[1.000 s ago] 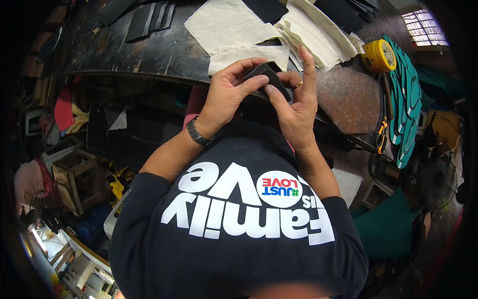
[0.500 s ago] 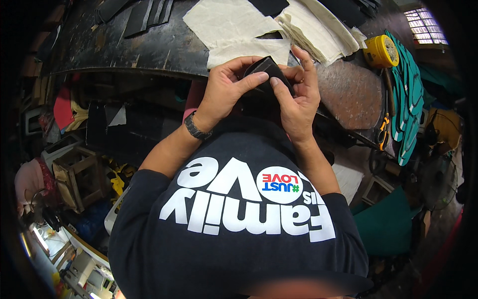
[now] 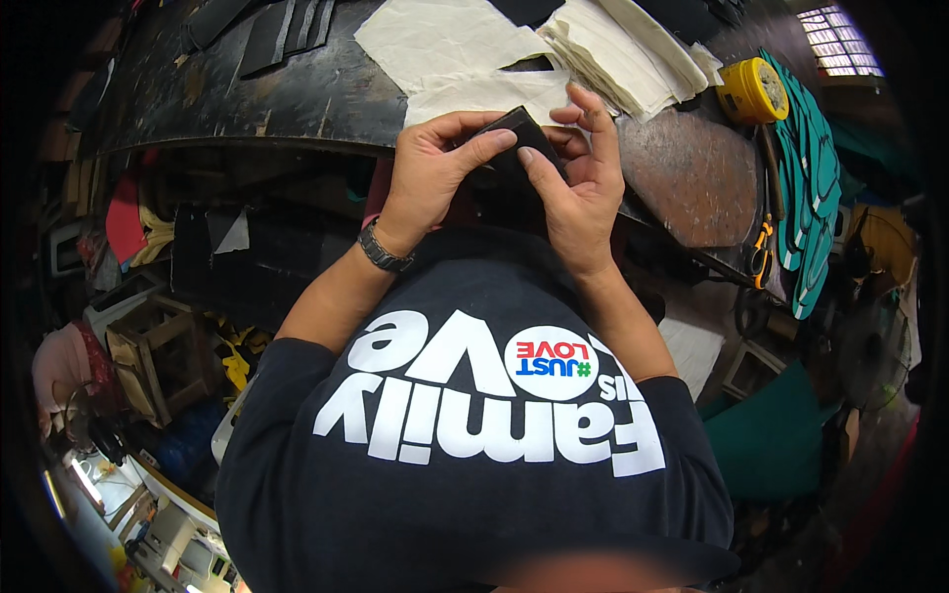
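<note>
The left hand (image 3: 427,178), almost closed, pinches a small black piece (image 3: 535,132) lying between both hands, while the right hand (image 3: 583,188), half open, keeps its thumb on this piece, its raised finger now more bent than one second ago, the yellow bucket (image 3: 739,93) well to its right.

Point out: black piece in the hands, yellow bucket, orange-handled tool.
Black piece (image 3: 535,134), head view: its face beside the thumbs.
Yellow bucket (image 3: 740,93), head view: its outer side wall.
Orange-handled tool (image 3: 764,237), head view: its orange handle.
</note>
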The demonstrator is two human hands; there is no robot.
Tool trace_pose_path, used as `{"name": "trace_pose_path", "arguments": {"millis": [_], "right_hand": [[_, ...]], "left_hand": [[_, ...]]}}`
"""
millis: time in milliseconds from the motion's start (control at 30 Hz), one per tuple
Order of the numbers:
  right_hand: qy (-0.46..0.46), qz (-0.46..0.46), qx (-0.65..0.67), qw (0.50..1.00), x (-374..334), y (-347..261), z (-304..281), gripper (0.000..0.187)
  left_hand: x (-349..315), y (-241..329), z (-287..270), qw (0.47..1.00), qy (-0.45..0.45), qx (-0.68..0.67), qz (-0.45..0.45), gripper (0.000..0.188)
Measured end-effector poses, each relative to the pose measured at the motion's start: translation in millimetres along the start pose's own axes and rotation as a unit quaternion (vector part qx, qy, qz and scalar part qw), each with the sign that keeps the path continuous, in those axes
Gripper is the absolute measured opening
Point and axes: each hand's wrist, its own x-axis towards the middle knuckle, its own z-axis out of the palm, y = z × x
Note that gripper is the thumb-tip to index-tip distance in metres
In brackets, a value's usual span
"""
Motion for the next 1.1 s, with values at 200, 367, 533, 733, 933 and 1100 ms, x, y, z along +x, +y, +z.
{"name": "trace_pose_path", "arguments": {"millis": [200, 367, 533, 733, 933, 1100], "right_hand": [[-0.040, 0.042, 0.049, 0.997, 4, -5, -3, 0.074], [-0.092, 0.117, 0.066, 0.987, 3, -9, -4, 0.079], [-0.096, 0.136, 0.078, 0.983, 2, -6, -3, 0.081], [0.001, 0.085, 0.072, 0.994, 17, -9, -32, 0.084], [0.031, 0.065, 0.061, 0.996, 21, -7, -57, 0.081], [0.017, 0.095, 0.072, 0.993, 20, -3, -72, 0.088]], "left_hand": [[0, 0, -3, 0.998, 0.000, 0.054, 0.023, 0.022], [0, 4, -7, 0.993, -0.010, 0.109, 0.034, 0.022], [3, 12, -6, 0.969, -0.049, 0.234, 0.058, 0.030], [35, 28, -20, 0.879, -0.069, 0.442, 0.166, 0.052], [66, 2, -31, 0.712, -0.023, 0.647, 0.273, 0.037], [70, 1, -31, 0.741, -0.054, 0.622, 0.249, 0.029]]}}
